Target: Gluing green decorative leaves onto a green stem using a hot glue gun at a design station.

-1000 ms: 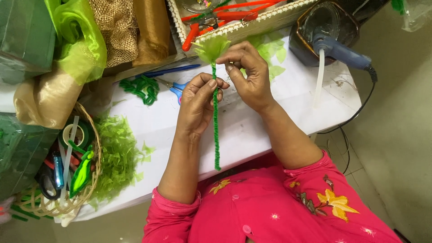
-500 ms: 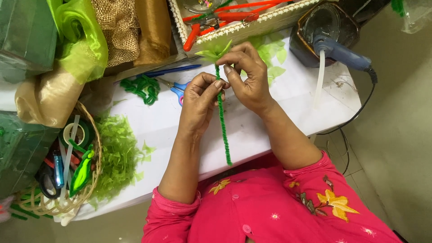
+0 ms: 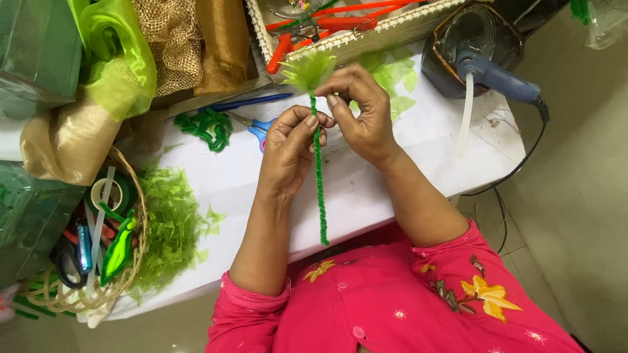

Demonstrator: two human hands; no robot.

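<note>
A white desk is seen, with a wicker basket set at its left end. Above the desk a green pipe cleaner is held upright, topped by a light green tuft. It is pinched near the top by the left hand, while the right hand is clamped just under the tuft.

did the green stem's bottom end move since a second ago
Yes. The stem swung: its lower tip drifted right, then back left, and now hangs just past the table edge, over the pink shirt.
</note>
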